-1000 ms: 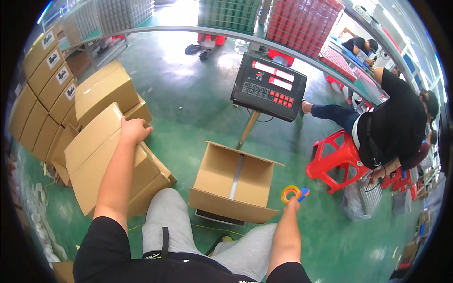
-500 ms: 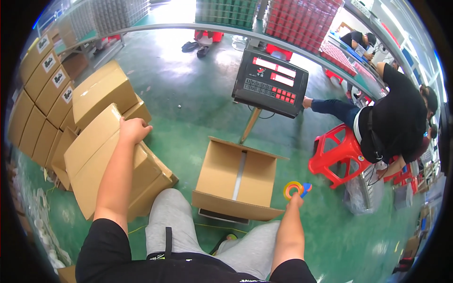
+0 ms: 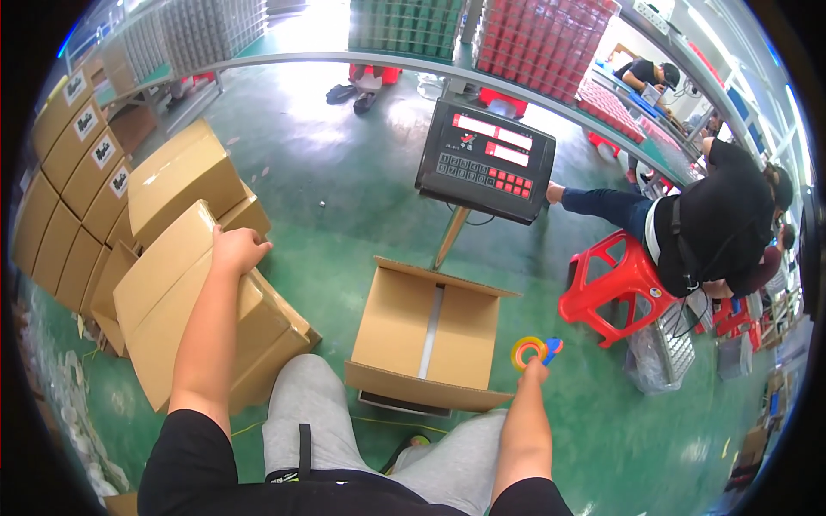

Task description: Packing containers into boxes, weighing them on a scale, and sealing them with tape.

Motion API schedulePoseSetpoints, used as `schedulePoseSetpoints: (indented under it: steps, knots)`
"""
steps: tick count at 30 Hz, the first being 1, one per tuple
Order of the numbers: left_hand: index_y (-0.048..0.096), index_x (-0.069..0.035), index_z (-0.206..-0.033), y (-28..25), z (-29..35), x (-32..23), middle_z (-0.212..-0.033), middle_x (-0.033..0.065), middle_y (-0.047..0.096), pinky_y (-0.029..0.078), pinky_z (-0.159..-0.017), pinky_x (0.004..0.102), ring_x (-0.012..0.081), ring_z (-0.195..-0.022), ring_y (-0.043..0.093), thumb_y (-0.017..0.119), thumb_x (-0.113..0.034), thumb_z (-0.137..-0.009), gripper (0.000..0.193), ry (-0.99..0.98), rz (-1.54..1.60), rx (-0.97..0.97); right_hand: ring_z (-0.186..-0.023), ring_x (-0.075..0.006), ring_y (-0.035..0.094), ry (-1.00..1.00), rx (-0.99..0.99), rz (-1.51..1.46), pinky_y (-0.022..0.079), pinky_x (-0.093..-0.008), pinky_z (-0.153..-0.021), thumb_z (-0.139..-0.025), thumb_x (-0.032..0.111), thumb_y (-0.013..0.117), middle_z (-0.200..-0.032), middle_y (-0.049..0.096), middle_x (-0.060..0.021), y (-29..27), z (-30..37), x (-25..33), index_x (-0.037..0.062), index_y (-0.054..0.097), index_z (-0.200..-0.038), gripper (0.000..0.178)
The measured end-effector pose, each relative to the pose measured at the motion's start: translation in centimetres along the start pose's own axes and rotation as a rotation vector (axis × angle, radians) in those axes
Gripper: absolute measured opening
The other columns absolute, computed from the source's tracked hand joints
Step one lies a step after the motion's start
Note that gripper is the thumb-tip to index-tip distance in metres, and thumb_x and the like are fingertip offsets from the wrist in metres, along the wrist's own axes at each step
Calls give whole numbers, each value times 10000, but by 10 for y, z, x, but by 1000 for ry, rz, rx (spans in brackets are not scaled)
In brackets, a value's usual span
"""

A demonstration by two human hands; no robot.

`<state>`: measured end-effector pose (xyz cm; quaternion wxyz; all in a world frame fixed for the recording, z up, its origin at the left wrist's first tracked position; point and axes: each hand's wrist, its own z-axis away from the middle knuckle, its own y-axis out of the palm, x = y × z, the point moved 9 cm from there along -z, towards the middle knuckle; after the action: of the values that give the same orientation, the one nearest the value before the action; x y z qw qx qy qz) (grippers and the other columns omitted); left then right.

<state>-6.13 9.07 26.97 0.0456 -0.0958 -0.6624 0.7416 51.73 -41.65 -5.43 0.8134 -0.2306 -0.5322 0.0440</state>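
My left hand point(image 3: 241, 251) grips the upper edge of a tilted brown cardboard box point(image 3: 172, 297) on my left; its fingers are curled and partly hidden. In my right hand point(image 3: 535, 371) is a tape dispenser point(image 3: 551, 348) with a blue end and a yellow-orange roll. Between the two hands, an open cardboard carton point(image 3: 404, 322) sits on the low platform of a scale in front of my knees. Its near and far flaps stand out, and a pale strip of tape runs along the inside bottom.
Behind the carton a black scale display point(image 3: 486, 159) stands on a post. Stacked boxes point(image 3: 52, 224) line the left, with another box point(image 3: 181, 181) nearer. A person point(image 3: 714, 224) sits on a red stool point(image 3: 615, 284) at right. A long bench point(image 3: 301, 52) with packed trays crosses the back.
The view has shifted slightly. Both hands keep their holds, and the open carton stays on the scale.
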Motion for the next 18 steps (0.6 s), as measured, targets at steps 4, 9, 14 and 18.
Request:
schedulePoseSetpoints:
  steps: [4, 9, 14, 18]
  knots:
    - [690, -90, -857, 0, 1, 3, -827, 98, 674, 162, -1074, 458, 241, -853, 619, 571, -382, -756, 331, -16, 5, -6, -729, -231, 563, -20, 10, 36, 435, -385, -678, -666, 90, 622, -828, 601, -134, 5, 6, 2, -91, 586, -883, 285]
    - [693, -93, -849, 1, -1, -3, -822, 90, 676, 166, -1072, 459, 238, -854, 620, 574, -388, -756, 332, 0, 10, 3, -751, -238, 569, -52, 48, 10, 438, -394, -707, -670, 96, 620, -845, 603, -141, 4, 3, 10, -89, 580, -920, 313]
    - [694, -94, -841, 2, 1, 2, -821, 86, 677, 169, -1070, 459, 236, -853, 621, 575, -388, -755, 329, -9, 6, -20, -799, -238, 574, -42, 69, 16, 438, -385, -744, -677, 99, 620, -891, 609, -154, 9, 21, 16, -84, 576, -949, 330]
    - [695, -94, -840, -1, 3, 4, -826, 86, 678, 169, -1070, 460, 236, -856, 621, 576, -390, -753, 331, -9, 4, -24, -811, -236, 573, -52, 117, -22, 437, -380, -751, -683, 95, 617, -913, 611, -158, 14, 25, 20, -86, 571, -971, 343]
